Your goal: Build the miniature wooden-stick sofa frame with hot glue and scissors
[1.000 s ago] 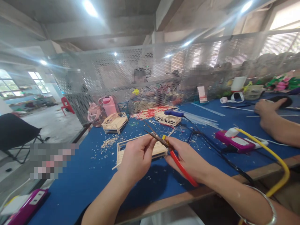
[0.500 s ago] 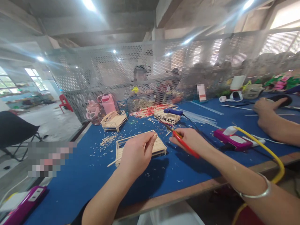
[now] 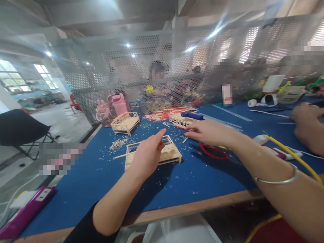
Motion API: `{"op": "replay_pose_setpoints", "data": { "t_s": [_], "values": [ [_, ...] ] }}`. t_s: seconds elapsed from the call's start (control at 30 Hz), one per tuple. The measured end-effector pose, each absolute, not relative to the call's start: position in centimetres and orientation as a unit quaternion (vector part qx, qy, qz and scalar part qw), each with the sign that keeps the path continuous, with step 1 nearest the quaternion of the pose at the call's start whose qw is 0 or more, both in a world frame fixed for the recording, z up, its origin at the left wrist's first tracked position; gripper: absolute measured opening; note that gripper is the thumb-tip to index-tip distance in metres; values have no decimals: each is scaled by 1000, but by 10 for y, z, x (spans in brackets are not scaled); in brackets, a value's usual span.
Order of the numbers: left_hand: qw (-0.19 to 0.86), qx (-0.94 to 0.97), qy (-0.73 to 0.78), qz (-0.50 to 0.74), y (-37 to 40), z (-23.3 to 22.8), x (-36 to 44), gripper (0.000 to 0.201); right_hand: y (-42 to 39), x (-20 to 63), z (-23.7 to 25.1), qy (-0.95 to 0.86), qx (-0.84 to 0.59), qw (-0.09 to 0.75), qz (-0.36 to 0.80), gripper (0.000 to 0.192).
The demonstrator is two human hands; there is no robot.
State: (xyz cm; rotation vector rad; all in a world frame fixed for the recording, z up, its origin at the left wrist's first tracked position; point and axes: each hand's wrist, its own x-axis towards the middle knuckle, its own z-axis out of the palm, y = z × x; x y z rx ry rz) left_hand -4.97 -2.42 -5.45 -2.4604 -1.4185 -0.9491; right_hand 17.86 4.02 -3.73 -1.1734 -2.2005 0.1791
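The left hand (image 3: 146, 156) hovers over a small pale wooden frame made of thin sticks (image 3: 154, 155) that lies flat on the blue table top (image 3: 88, 179). Its fingers are loosely curled with the first finger pointing forward, and I cannot tell if they pinch anything. The frame sits right under and just past this hand. The right hand (image 3: 209, 132) reaches out flat across the table, fingers stretched and open, holding nothing. Its fingertips are close to a second little stick frame (image 3: 178, 120) and a dark blue tool handle (image 3: 191, 115) that lies on it. The red-handled scissors (image 3: 212, 152) lie on the table just under the right wrist, not held. A silver bangle (image 3: 277, 177) rings the right arm. Farther back stands a third stick frame shaped like a tiny bed (image 3: 125, 123), next to a pink bottle (image 3: 118, 104). Wood bits (image 3: 116, 144) are scattered near the frames. Another person's hand (image 3: 305, 118) rests at the far right.
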Motion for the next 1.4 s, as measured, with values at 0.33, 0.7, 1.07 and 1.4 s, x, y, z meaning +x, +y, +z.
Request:
{"op": "replay_pose_setpoints", "data": {
  "t_s": [0.33,0.7,1.07,1.4],
  "values": [
    [183,-767,-457,-412,-15,-44,-74,32,44,129,-58,-830,-413,267,265,26],
    [-323,-463,-732,-382,-13,-65,-148,39,63,139,-94,-675,-426,358,485,18],
    [-337,-459,-589,-574,13,-67,-123,43,63,142,-86,-732,-380,527,207,22],
    [-431,-424,-515,-608,-3,-89,-118,29,60,140,-98,-802,-318,505,36,22]
  ]
}}
